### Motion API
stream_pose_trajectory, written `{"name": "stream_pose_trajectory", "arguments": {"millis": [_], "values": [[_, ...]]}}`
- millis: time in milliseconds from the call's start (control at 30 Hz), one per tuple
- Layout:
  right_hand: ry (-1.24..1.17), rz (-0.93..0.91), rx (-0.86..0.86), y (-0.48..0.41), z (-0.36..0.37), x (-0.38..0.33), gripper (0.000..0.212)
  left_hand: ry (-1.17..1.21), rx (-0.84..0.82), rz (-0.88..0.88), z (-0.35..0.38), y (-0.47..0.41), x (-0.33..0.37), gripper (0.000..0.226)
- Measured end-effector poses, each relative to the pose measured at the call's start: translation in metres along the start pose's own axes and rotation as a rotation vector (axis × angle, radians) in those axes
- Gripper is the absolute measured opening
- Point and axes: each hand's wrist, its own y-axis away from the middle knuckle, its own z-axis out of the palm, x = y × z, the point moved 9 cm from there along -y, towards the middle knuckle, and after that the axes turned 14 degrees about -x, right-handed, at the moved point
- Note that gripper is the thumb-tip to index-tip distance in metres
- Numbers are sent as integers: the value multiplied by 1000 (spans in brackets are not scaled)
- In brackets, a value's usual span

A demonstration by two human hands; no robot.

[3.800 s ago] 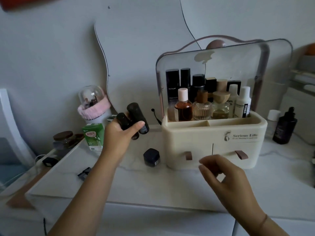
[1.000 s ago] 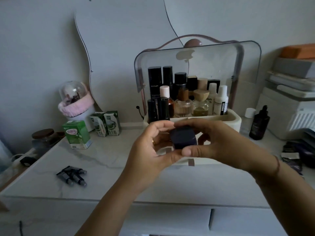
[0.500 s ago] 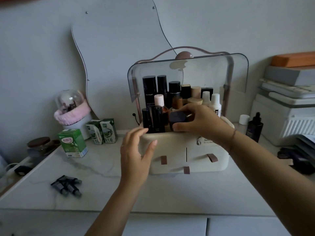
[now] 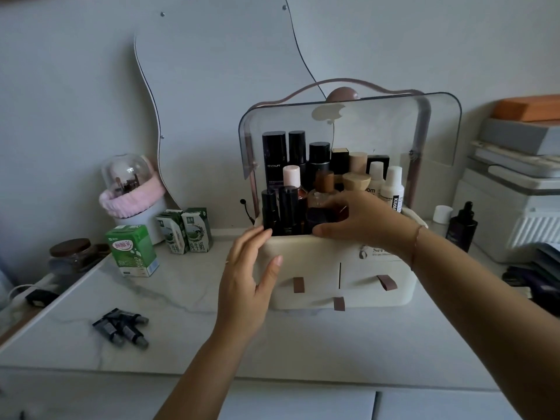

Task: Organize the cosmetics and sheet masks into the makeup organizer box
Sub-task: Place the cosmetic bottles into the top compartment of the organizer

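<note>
Nearest, small dark tubes [image 4: 121, 328] lie loose on the counter [image 4: 181, 298], not yet stored. Left hand [image 4: 247, 286] is spread wide and empty against the front left of the makeup organizer box [image 4: 315, 259]; right hand [image 4: 357, 221] grips a dark square jar [image 4: 321, 219] at the front compartment, beside two black sticks [image 4: 280, 209]. Placement appears in hand; next calls for seating and releasing the jar, then collecting the tubes.

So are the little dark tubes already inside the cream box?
No, the little dark tubes lie in a bunch on the white marble tabletop, left of the cream organizer box.
</note>
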Motion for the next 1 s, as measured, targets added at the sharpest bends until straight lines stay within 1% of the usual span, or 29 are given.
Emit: {"name": "stream_pose_trajectory", "arguments": {"millis": [100, 233, 300, 400, 500, 600, 667, 733, 800, 867, 933, 1000], "values": [[54, 7, -42, -2, 0, -1, 39, 4, -12, 6, 0, 0, -1, 43], [120, -13, -55, -2, -2, -7, 48, 2, -27, 15, 0, 0, 0, 45], [139, -21, -62, -3, -2, -9, 47, 1, -28, 15, 0, 0, 0, 44], [170, -21, -104, -3, 1, -12, 43, 3, -26, 16, 1, 1, 0, 44], [216, -9, -166, -1, 6, -17, 32, 10, -25, 11, 2, 1, 0, 46], [364, -3, -168, -1, 8, -22, 22, 16, -20, 9, 2, 2, 1, 47], [418, 11, -158, 0, 8, -21, 22, 12, -20, 8, 3, 2, 2, 49], [411, 3, -138, 3, 10, -21, 24, 10, -23, 3, 3, 2, 3, 49], [366, -32, -78, 13, 11, -23, 29, 3, -16, -9, 3, 3, 5, 49], [270, -95, 82, 30, 5, -24, 31, -37, 13, -21, 3, 4, 10, 48], [114, -156, 343, 62, -9, -18, 27, -109, 55, -8, 5, 8, 20, 51], [2, -178, 634, 101, -27, 4, 19, -163, 74, 48, 9, 10, 35, 52]]}}
